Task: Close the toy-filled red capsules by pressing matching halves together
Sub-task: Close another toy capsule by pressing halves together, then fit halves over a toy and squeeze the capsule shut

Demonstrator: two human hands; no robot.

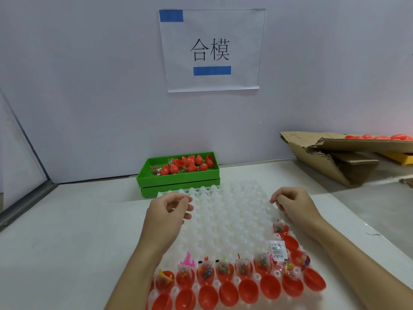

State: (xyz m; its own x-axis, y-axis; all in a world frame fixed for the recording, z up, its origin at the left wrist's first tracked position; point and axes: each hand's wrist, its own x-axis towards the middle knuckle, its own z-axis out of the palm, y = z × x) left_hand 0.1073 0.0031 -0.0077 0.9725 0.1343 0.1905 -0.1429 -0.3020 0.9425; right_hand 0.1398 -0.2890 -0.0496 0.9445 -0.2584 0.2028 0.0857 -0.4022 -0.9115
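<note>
Capsule halves [248,289] sit open; left hand [167,211], right hand [290,202] seemingly empty, curled.

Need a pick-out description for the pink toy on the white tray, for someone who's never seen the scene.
Start at the white dimpled tray on the table, then go to its near end, where red capsule halves hold bagged toys. The pink toy stands just behind that row's left end: the only pink piece there, pronged, unbagged, and in no red half.
</note>
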